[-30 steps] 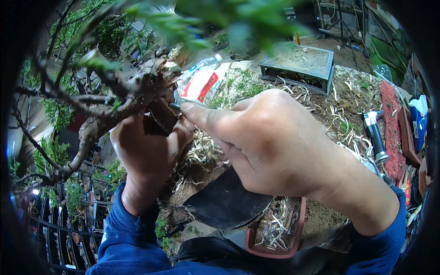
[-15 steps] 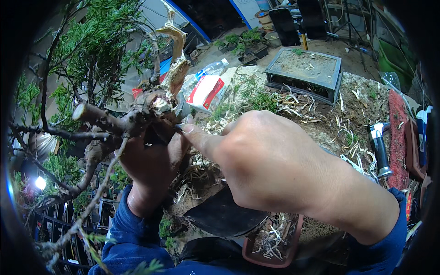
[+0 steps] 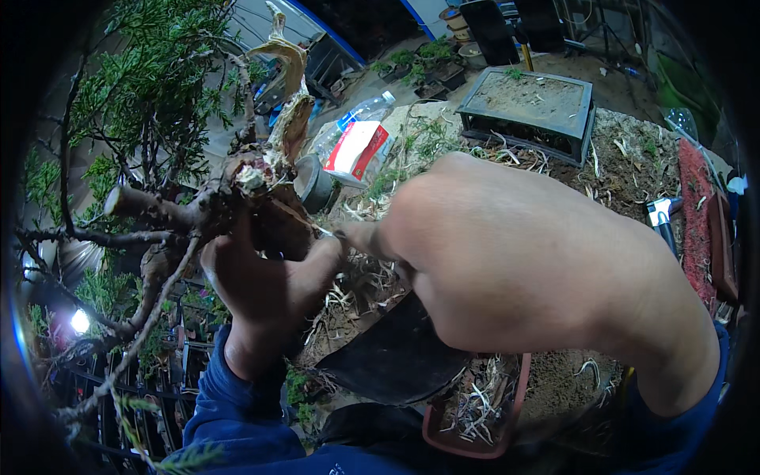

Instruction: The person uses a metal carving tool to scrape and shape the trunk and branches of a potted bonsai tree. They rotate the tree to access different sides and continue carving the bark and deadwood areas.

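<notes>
A juniper bonsai (image 3: 190,210) with green foliage, cut branch stubs and a bare twisted deadwood spike (image 3: 294,119) fills the left side. My left hand (image 3: 273,289) is closed round its trunk from below, thumb toward the right. My right hand (image 3: 475,253) reaches across with its back up, thumb and index finger pinched beside my left thumb. Between those fingertips is the end of a thin pale strip (image 3: 305,218), slanting up to the trunk; it looks like bark. My other right fingers are curled out of sight.
A red-and-white carton (image 3: 358,154), a plastic bottle (image 3: 368,111) and a grey cup (image 3: 313,186) stand behind the hands. A rectangular pot (image 3: 526,103) sits farther back. Nearer are a black sheet (image 3: 392,356) and a brown tray (image 3: 518,423) with root scraps. A black-handled tool (image 3: 663,218) lies right.
My right fingertips have moved right and slightly down from the trunk, with the pale strip now stretching to them. The tree has shifted a little left in view.
</notes>
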Demonstrator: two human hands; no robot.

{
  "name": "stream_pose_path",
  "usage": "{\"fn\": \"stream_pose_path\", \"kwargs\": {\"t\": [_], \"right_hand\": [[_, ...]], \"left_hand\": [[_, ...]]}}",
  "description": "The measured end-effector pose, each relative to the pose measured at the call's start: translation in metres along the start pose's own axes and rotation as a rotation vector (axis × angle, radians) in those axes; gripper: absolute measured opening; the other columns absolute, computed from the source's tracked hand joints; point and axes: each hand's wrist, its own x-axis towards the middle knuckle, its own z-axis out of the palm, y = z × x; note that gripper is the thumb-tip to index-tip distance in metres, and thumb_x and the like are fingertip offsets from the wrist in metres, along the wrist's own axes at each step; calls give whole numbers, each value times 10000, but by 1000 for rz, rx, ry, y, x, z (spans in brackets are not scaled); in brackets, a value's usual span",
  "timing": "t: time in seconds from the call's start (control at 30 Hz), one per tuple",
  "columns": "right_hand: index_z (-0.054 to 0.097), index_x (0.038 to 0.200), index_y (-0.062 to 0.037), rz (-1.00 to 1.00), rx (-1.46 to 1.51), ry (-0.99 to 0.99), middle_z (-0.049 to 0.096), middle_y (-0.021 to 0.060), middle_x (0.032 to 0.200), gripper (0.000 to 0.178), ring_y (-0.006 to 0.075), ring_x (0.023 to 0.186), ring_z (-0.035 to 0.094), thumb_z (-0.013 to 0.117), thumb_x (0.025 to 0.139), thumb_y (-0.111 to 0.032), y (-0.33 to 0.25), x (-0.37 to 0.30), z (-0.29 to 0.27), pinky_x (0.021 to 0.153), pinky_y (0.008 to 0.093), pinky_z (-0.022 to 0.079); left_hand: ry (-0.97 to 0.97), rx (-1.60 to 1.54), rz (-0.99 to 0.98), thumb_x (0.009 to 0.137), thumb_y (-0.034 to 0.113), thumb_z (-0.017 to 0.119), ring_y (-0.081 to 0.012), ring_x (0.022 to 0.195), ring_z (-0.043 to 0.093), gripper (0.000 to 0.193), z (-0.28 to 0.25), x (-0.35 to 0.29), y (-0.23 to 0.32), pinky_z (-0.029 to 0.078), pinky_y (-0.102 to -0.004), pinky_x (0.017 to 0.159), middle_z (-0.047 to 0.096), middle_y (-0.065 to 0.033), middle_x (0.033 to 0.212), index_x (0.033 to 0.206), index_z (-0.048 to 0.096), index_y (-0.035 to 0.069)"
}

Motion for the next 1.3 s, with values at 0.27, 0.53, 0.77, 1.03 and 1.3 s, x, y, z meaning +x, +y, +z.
{"fn": "stream_pose_path", "kwargs": {"t": [0.27,0.53,0.77,1.03,1.3], "right_hand": [[730,1227,-22,-177,-14,272,601,188,596,551,360,561,638,576,699,-3,11,14,19,559,446,508],[712,1263,-28,-146,-8,255,640,146,633,600,336,599,675,586,677,-1,14,15,26,592,425,544],[691,1300,-24,-146,21,214,646,149,658,633,359,665,681,595,674,-6,14,21,25,626,443,545],[673,876,75,96,63,-145,637,248,714,219,414,713,674,598,673,42,-20,33,-26,656,471,552],[678,874,67,-4,0,-164,663,242,803,189,412,785,687,606,707,11,-29,20,-49,687,466,561]], "left_hand": [[-136,-291,-128,687,289,912,-75,619,595,523,-10,-5,9,494,-244,574,642,-11,697,1001,629,-18],[-39,-281,-27,726,343,890,-101,597,630,469,-5,-5,2,509,-259,576,662,-5,696,950,654,5],[31,-155,-91,725,350,892,-128,600,677,404,1,-5,3,543,-275,600,681,-11,671,906,694,47],[131,8,-36,719,387,909,-150,609,710,368,8,-6,0,558,-289,607,701,-7,657,817,725,83],[-104,-25,145,788,260,883,-98,732,603,454,-8,-5,0,497,-268,661,619,23,879,1124,645,69]]}}
